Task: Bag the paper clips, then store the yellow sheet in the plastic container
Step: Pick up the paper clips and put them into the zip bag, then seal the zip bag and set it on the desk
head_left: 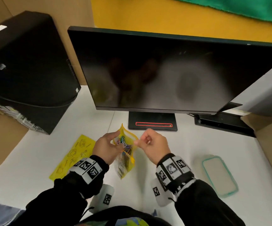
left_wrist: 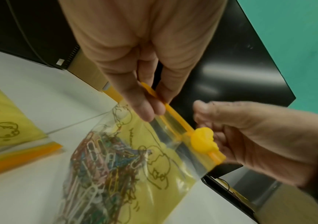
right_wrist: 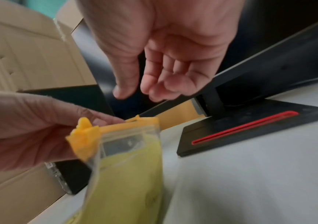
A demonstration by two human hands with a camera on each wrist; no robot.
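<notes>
My left hand [head_left: 114, 141] holds a clear and yellow zip bag [head_left: 124, 167] upright above the white desk. Coloured paper clips [left_wrist: 96, 166] fill the bag [left_wrist: 163, 181]. Thumb and forefinger of the left hand [left_wrist: 154, 109] pinch its orange zip strip. The orange slider [left_wrist: 204, 141] sits at the end of the strip nearest my right hand [head_left: 140, 141]. In the right wrist view the right hand [right_wrist: 138, 92] hovers above the bag [right_wrist: 131, 174], fingers loosely curled, holding nothing. The yellow sheet [head_left: 73, 157] lies flat at the left. The plastic container [head_left: 220, 175], teal-rimmed lid on, lies at the right.
A dark monitor [head_left: 164, 70] stands just behind the hands, its black base [head_left: 153, 124] close to the bag. At the back left is a black computer tower [head_left: 25, 70]. Cardboard [head_left: 271, 136] borders the desk on the right.
</notes>
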